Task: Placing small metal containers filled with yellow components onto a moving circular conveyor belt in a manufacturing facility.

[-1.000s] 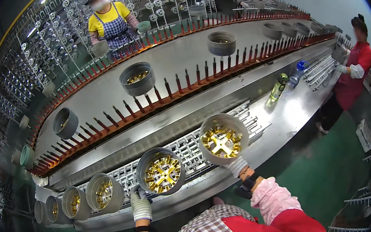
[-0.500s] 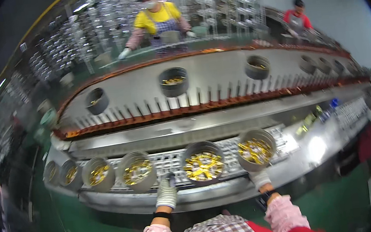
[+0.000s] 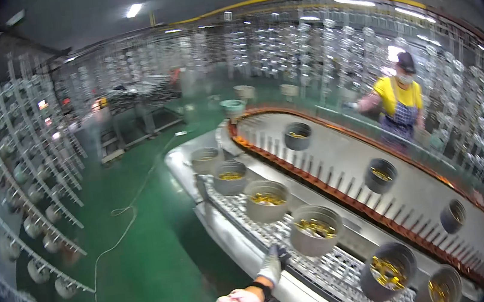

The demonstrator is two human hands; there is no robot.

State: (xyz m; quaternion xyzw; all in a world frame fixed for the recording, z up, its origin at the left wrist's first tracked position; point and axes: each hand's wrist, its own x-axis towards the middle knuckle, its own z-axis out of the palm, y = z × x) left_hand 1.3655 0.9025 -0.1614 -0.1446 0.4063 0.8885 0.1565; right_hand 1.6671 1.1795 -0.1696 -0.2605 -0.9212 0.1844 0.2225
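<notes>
My left hand [image 3: 273, 264], in a pale knit glove with dark fingertips, rests at the near edge of the metal bench [image 3: 227, 228]. Its fingers look loosely spread, with nothing visible in them. Closest to it stands a grey round bucket [image 3: 302, 244] with shiny gold-coloured pieces [image 3: 317, 228] inside. Another grey bucket [image 3: 268, 210], also part-filled with gold pieces, sits just beyond. Both buckets stand on a studded metal strip [image 3: 344, 268] along the bench. My right hand is out of the picture.
More buckets [image 3: 390, 293] line the strip to the right. Behind runs an orange-edged looped conveyor [image 3: 318, 181] with upright dark pins. A person in yellow [image 3: 399, 101] stands beyond it. Hanging racks [image 3: 33, 225] are at left; a thin cord [image 3: 109, 249] crosses the green floor.
The view has swung left and up, showing the floor and racks on the left. My right hand has left the picture; my left hand stays at the bench edge near a bucket.
</notes>
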